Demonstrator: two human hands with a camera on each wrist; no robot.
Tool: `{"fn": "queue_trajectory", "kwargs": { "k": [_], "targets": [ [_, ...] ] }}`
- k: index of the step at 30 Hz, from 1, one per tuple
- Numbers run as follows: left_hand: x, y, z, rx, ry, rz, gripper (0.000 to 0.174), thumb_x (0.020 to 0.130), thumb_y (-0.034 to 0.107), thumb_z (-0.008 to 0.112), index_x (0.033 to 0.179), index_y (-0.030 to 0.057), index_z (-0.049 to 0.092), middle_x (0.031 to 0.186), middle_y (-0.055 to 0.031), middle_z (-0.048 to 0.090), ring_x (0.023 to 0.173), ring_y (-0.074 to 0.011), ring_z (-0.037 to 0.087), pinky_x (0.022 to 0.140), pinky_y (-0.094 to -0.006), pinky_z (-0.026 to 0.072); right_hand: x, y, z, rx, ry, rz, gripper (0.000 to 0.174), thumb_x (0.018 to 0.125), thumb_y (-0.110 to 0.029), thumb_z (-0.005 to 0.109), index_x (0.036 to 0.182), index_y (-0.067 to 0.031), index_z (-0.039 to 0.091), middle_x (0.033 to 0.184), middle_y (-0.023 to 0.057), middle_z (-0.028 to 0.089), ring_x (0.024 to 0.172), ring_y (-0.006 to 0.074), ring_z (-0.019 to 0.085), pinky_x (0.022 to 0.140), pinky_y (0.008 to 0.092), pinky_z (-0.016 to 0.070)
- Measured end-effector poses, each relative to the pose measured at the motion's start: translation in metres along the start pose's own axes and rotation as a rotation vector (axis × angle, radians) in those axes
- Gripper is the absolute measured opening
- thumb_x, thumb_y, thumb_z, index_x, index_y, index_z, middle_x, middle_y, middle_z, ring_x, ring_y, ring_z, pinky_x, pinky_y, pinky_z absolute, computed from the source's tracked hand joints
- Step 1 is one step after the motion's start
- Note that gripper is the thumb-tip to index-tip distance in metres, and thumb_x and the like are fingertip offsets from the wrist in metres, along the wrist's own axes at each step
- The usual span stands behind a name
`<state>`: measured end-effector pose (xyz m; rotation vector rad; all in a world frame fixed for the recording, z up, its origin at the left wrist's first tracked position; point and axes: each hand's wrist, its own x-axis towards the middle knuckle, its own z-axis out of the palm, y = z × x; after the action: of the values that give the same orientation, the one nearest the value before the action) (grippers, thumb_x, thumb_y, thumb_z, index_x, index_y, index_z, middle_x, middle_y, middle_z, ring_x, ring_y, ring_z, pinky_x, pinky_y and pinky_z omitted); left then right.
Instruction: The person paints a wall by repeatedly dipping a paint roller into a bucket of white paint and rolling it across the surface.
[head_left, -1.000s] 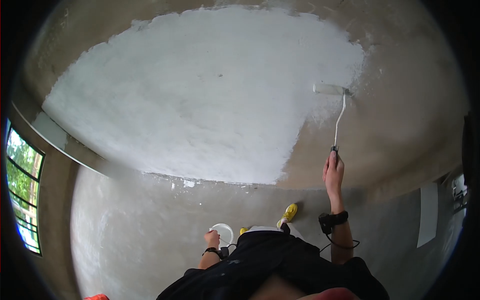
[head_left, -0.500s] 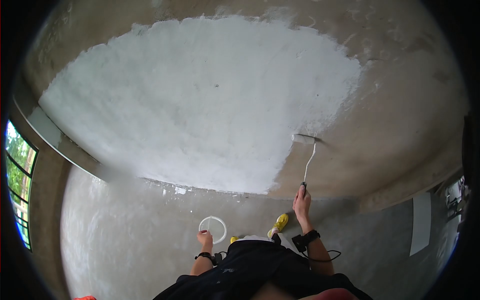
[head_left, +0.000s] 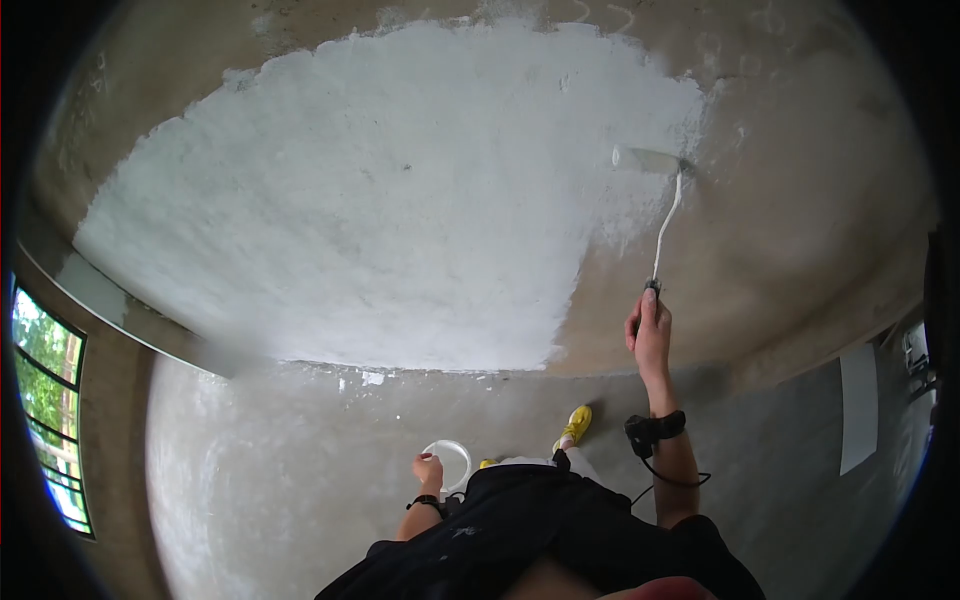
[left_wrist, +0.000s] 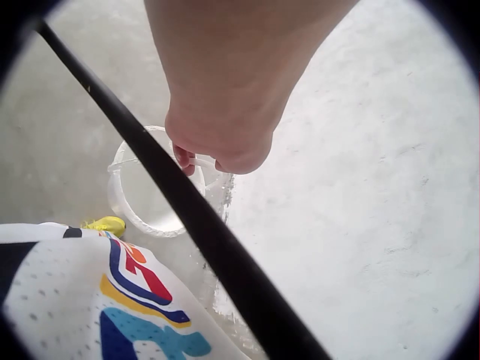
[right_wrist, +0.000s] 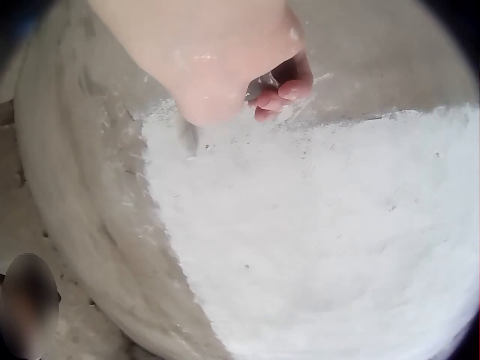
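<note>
Head view: the handle of the paint roller with a white sleeve and thin white bent shaft [head_left: 663, 225] is hidden inside the right hand [head_left: 648, 335]. The round white plastic bucket [head_left: 460, 452] is partly covered by the left hand [head_left: 428, 470]. The sleeve lies against the grey concrete wall [head_left: 800, 200], high up at the right edge of the broad white painted patch [head_left: 380, 200]. The right arm stretches upward, fingers wrapped round the handle. The left hand hangs low, near 1 yellow shoe [head_left: 576, 425], closed at the bucket's top.

Left wrist view: 1 black cable [left_wrist: 210, 232] crosses the frame and cuts across the bucket [left_wrist: 120, 187]. The left hand [left_wrist: 221, 112] curls its fingers over the rim. Whether they grip a handle or the rim itself is unclear.

Right wrist view: the roller is out of sight. The right hand [right_wrist: 225, 67] shows curled fingers [right_wrist: 289, 88], paint-flecked, clenched above the painted patch [right_wrist: 322, 240].
</note>
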<state>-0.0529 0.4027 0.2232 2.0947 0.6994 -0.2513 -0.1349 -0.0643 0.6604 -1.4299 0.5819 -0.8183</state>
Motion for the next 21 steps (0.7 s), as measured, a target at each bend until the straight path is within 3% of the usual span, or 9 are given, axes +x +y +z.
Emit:
{"fn": "queue_trajectory", "kwargs": {
  "k": [3,6,11,13,17,19,21],
  "targets": [
    [-0.019,0.016,-0.011,-0.081,-0.04,-0.103,0.021,0.073,0.006,0.07,0.093,0.0024,0.065,0.088,-0.0186,0.068,0.086,-0.0314,0.068,0.075,-0.0394,0.0549,-0.005,0.052,0.001,-0.035,0.025,0.023,0.047,0.103,-0.047,0.043,0.071,-0.0119,0.042,0.051,-0.0031,0.04,0.037,0.0067,0.039,0.034,0.0223,0.0278],
    [-0.022,0.005,-0.011,-0.042,0.069,-0.016,0.021,0.074,0.005,0.069,0.093,0.0015,0.064,0.087,-0.0188,0.067,0.075,-0.0294,0.069,0.068,-0.0386,0.0556,-0.021,0.1,0.003,-0.017,0.061,0.12,0.047,0.103,-0.046,0.044,0.07,-0.012,0.041,0.053,-0.0039,0.04,0.038,0.007,0.04,0.035,0.0233,0.0299],
    [-0.043,0.022,-0.027,-0.072,0.033,-0.075,0.022,0.074,0.004,0.068,0.095,0.0015,0.062,0.086,-0.0186,0.067,0.064,-0.0277,0.068,0.064,-0.0376,0.0563,-0.047,0.171,-0.006,-0.084,0.05,0.196,0.048,0.102,-0.047,0.044,0.069,-0.0125,0.041,0.05,-0.0045,0.037,0.035,0.0069,0.038,0.032,0.0226,0.0285],
    [-0.04,0.019,-0.027,-0.1,0.039,-0.103,0.023,0.074,0.004,0.068,0.096,0.0015,0.061,0.087,-0.0185,0.067,0.063,-0.0276,0.068,0.064,-0.0375,0.0567,-0.055,0.183,-0.012,-0.095,0.073,0.268,0.044,0.103,-0.038,0.047,0.071,-0.0077,0.047,0.056,-0.0044,0.04,0.043,0.0066,0.039,0.039,0.025,0.0316],
    [-0.022,0.008,-0.02,-0.112,0.027,-0.103,0.026,0.074,0.003,0.068,0.1,0.0021,0.061,0.087,-0.0186,0.066,0.063,-0.0272,0.068,0.059,-0.0367,0.0566,-0.054,0.18,-0.015,-0.113,0.097,0.316,0.045,0.103,-0.039,0.047,0.071,-0.0079,0.047,0.054,-0.0042,0.04,0.042,0.0071,0.04,0.039,0.0248,0.0318],
    [-0.019,0.01,-0.02,-0.106,0.017,-0.093,0.027,0.075,0.002,0.068,0.1,0.0025,0.061,0.086,-0.0184,0.066,0.063,-0.0271,0.068,0.057,-0.0365,0.0565,-0.046,0.167,-0.015,-0.236,0.055,0.165,0.049,0.102,-0.047,0.044,0.068,-0.0123,0.041,0.048,-0.004,0.038,0.034,0.0072,0.037,0.032,0.0235,0.0282],
    [-0.024,0.019,-0.02,-0.122,-0.004,-0.098,0.027,0.075,0.002,0.067,0.102,0.003,0.061,0.085,-0.0177,0.066,0.062,-0.0266,0.068,0.055,-0.0364,0.0561,-0.036,0.139,-0.013,-0.194,0.029,0.155,0.047,0.102,-0.044,0.045,0.069,-0.0112,0.043,0.048,-0.0037,0.039,0.037,0.0073,0.04,0.035,0.0241,0.029]
  ]
}}
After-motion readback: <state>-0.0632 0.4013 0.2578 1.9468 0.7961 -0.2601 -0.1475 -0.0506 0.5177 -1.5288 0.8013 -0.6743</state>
